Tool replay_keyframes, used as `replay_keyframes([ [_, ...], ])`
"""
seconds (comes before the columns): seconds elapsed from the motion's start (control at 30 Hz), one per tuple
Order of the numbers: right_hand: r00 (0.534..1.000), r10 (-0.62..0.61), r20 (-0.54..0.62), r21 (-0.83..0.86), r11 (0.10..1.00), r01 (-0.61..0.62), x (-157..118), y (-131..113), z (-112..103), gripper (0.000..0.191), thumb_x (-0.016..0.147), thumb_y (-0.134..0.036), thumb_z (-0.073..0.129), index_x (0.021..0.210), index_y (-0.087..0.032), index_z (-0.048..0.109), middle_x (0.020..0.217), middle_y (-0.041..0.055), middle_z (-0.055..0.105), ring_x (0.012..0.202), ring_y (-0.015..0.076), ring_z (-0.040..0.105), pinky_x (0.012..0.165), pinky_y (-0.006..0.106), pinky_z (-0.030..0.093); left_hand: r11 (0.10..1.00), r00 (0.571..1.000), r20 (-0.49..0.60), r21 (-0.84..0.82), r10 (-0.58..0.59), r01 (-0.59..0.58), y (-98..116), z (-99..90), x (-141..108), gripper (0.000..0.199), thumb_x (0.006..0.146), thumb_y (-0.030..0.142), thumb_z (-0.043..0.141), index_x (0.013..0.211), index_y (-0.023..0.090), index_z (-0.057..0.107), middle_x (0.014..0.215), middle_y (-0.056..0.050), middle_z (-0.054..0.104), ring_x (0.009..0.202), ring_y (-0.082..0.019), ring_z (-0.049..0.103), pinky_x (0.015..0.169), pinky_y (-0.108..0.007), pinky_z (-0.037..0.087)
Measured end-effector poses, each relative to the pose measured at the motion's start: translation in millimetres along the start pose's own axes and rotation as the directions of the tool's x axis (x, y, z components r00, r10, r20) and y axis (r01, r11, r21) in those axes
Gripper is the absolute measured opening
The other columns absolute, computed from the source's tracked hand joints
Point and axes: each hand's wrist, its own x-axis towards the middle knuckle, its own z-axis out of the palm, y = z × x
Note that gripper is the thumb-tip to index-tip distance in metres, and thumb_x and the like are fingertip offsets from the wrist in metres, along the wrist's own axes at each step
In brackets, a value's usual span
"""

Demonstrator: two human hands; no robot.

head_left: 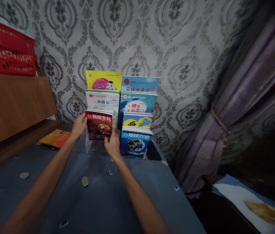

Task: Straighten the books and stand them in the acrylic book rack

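Observation:
My left hand (79, 125) grips the left edge of a red-and-dark book (99, 126), and my right hand (113, 144) holds its lower right side. The book is upright at the front left of a clear stand (88, 144). Behind it rise a white book (102, 100) and a yellow book (103, 77). In the right column stand a blue book with a globe (134, 145), a yellow-and-blue one (137, 120), a teal one (138, 99) and a light-blue one (141, 83).
An orange book (56, 138) lies flat at the left. A dark phone-like object (153, 151) is right of the stand. A red basket (8, 48) sits on a wooden cabinet (18, 109). At the right hang purple curtains (208, 139).

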Motion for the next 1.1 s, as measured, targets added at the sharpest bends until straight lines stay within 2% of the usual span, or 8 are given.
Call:
replay_keyframes([
  [0.27, 1.000, 0.019, -0.003, -0.002, 1.000, -0.019, -2, 4, 5, 0.065, 0.085, -0.020, 0.052, 0.146, -0.001, 0.040, 0.143, 0.0252, 0.054, 0.136, 0.0329, 0.049, 0.117, 0.050, 0.037, 1.000, 1.000, 0.016, 0.018, -0.001, 0.001, -3, 0.9, -1, 0.037, 0.093, 0.030, 0.034, 0.104, 0.014, 0.065, 0.099, -0.012, 0.072, 0.091, -0.026, 0.064, 0.086, -0.039, 0.051],
  [0.37, 1.000, 0.014, -0.002, -0.003, 1.000, -0.015, -2, 4, 5, 0.065, 0.085, -0.020, 0.051, 0.146, -0.001, 0.041, 0.143, 0.0244, 0.054, 0.136, 0.0325, 0.049, 0.117, 0.050, 0.037, 1.000, 1.000, 0.009, 0.018, 0.013, -0.013, -3, 1.4, -4, 0.038, 0.093, 0.030, 0.036, 0.115, 0.014, 0.063, 0.107, -0.014, 0.072, 0.099, -0.029, 0.066, 0.091, -0.042, 0.052],
  [0.5, 1.000, 0.015, 0.004, -0.013, 1.000, -0.014, -1, 3, 3, 0.064, 0.085, -0.020, 0.050, 0.145, 0.000, 0.041, 0.143, 0.0248, 0.054, 0.135, 0.0324, 0.049, 0.116, 0.049, 0.037, 0.998, 0.994, -0.086, 0.010, 0.066, -0.065, 2, 3.3, -11, 0.056, 0.092, 0.027, 0.043, 0.146, 0.014, 0.041, 0.139, -0.017, 0.059, 0.124, -0.030, 0.059, 0.105, -0.046, 0.047],
  [0.57, 1.000, 0.011, 0.002, -0.012, 1.000, -0.011, -1, 3, 2, 0.064, 0.085, -0.019, 0.049, 0.145, 0.000, 0.041, 0.142, 0.0248, 0.055, 0.135, 0.0320, 0.050, 0.116, 0.049, 0.038, 0.992, 0.982, -0.139, 0.035, 0.126, -0.123, 8, 2.3, -13, 0.067, 0.091, 0.026, 0.046, 0.154, 0.012, 0.027, 0.152, -0.019, 0.046, 0.136, -0.030, 0.050, 0.112, -0.047, 0.043],
  [0.63, 1.000, 0.008, 0.005, -0.008, 1.000, -0.008, 0, 2, 2, 0.064, 0.085, -0.019, 0.049, 0.145, 0.000, 0.041, 0.142, 0.0248, 0.055, 0.135, 0.0319, 0.050, 0.116, 0.049, 0.038, 0.977, 0.966, -0.160, 0.100, 0.205, -0.191, 17, -0.7, -15, 0.069, 0.092, 0.024, 0.046, 0.156, 0.012, 0.022, 0.157, -0.020, 0.039, 0.144, -0.031, 0.040, 0.117, -0.049, 0.037],
  [0.8, 1.000, 0.013, 0.012, 0.001, 1.000, -0.013, 0, 2, 2, 0.064, 0.086, -0.019, 0.049, 0.146, 0.000, 0.040, 0.144, 0.0247, 0.053, 0.137, 0.0315, 0.048, 0.117, 0.049, 0.037, 0.917, 0.950, -0.072, 0.293, 0.305, -0.272, 37, -8.8, -15, 0.056, 0.094, 0.016, 0.038, 0.151, 0.016, 0.038, 0.155, -0.018, 0.042, 0.147, -0.032, 0.034, 0.118, -0.055, 0.033],
  [1.0, 1.000, 0.007, 0.016, 0.001, 1.000, -0.007, 0, 2, 1, 0.063, 0.085, -0.018, 0.051, 0.146, -0.004, 0.041, 0.142, 0.0221, 0.055, 0.135, 0.0305, 0.050, 0.117, 0.048, 0.037, 0.892, 0.952, 0.009, 0.347, 0.307, -0.291, 45, -9.4, -13, 0.053, 0.094, 0.013, 0.036, 0.146, 0.018, 0.046, 0.148, -0.015, 0.052, 0.143, -0.029, 0.040, 0.116, -0.051, 0.034],
  [1.1, 0.999, 0.017, 0.033, -0.015, 1.000, -0.017, -1, 1, 0, 0.063, 0.086, -0.018, 0.050, 0.146, 0.000, 0.040, 0.143, 0.0245, 0.054, 0.135, 0.0315, 0.049, 0.117, 0.047, 0.037, 0.892, 0.955, 0.025, 0.350, 0.295, -0.285, 47, -11.4, -10, 0.050, 0.094, 0.013, 0.036, 0.142, 0.017, 0.051, 0.144, -0.015, 0.055, 0.138, -0.029, 0.045, 0.113, -0.050, 0.036],
])
